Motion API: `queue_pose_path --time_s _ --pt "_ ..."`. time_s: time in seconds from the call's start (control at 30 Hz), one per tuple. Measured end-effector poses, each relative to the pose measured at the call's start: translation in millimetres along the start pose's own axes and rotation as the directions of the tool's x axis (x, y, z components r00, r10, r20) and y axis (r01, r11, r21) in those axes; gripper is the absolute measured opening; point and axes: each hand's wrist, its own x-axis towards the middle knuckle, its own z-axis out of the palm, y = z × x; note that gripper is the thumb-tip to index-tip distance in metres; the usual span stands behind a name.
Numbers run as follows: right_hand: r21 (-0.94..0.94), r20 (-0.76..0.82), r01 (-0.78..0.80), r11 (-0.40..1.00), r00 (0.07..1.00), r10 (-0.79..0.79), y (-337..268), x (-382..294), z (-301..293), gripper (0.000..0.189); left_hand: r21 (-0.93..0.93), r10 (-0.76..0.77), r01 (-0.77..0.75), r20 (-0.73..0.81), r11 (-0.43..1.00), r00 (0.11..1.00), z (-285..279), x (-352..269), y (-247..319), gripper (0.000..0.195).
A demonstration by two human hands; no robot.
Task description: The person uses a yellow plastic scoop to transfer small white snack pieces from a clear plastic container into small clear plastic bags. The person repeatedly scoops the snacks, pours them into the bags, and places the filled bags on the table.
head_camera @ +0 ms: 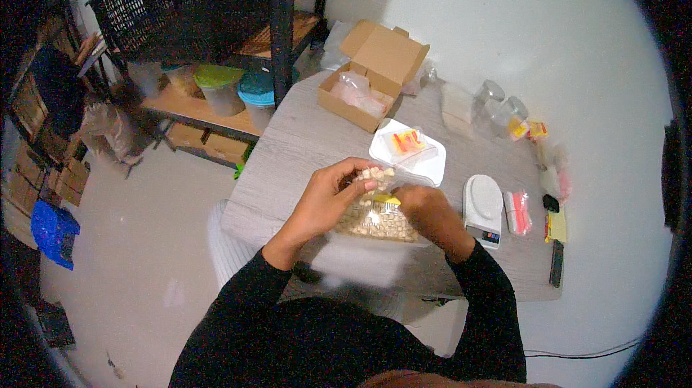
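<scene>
My left hand [336, 189] is closed around a small clear plastic bag [374, 176] with pale, nut-like pieces in it. Close by on the right, my right hand [427, 207] has its fingers curled beside the bag's edge; whether they grip it is hard to tell. Below both hands lies a larger clear container or bag [378, 223] full of the same pale pieces, with something yellow at its upper part. Just beyond the hands, a white tray [437, 163] carries clear zip bags [411, 144] with a yellow and red label.
An open cardboard box [346, 109] holding plastic bags stands at the back of the wooden table [281, 155]. To the right are a white kitchen scale [483, 204], a pack of small bags [518, 212] and clear jars [489, 93]. Lidded tubs [219, 90] stand on a shelf at left.
</scene>
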Motion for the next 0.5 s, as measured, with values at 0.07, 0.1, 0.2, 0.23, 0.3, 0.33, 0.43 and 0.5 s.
queue_pose_path --time_s 0.07,0.1,0.2,0.23,0.3,0.33,0.43,0.5 --pt "-0.025 0.032 -0.010 1.000 0.999 0.011 1 0 4 0.009 -0.005 0.009 -0.009 0.004 1.000 1.000 0 0 -1 0.027" --pt "-0.022 0.043 -0.021 1.000 0.999 0.022 2 2 4 0.010 0.004 0.014 -0.014 0.002 1.000 1.000 -1 0 -1 0.026" --pt "-0.011 0.119 -0.045 0.999 0.992 0.046 1 6 1 0.014 0.000 -0.007 0.007 0.030 1.000 1.000 -4 -1 -2 0.025" --pt "-0.017 0.158 -0.054 0.998 0.986 0.056 -1 7 -1 0.016 -0.006 -0.020 0.020 0.047 1.000 0.999 -5 -1 -2 0.025" --pt "0.001 0.086 -0.071 0.997 0.994 0.071 -7 10 -5 0.020 0.006 0.027 -0.027 0.032 1.000 0.999 -6 0 -3 0.024" --pt "-0.006 0.068 -0.084 0.996 0.994 0.084 -10 10 -10 0.022 0.020 0.047 -0.048 0.027 0.999 0.999 -6 0 -4 0.024" --pt "0.008 0.020 -0.039 0.999 0.999 0.039 -14 15 -32 0.025 -0.112 0.082 -0.084 -0.028 0.990 0.996 -4 -1 -4 0.029" --pt "0.130 0.056 -0.072 0.989 0.996 0.065 -11 19 -55 0.022 -0.059 0.070 -0.071 -0.030 0.996 0.997 -5 -1 -3 0.030"
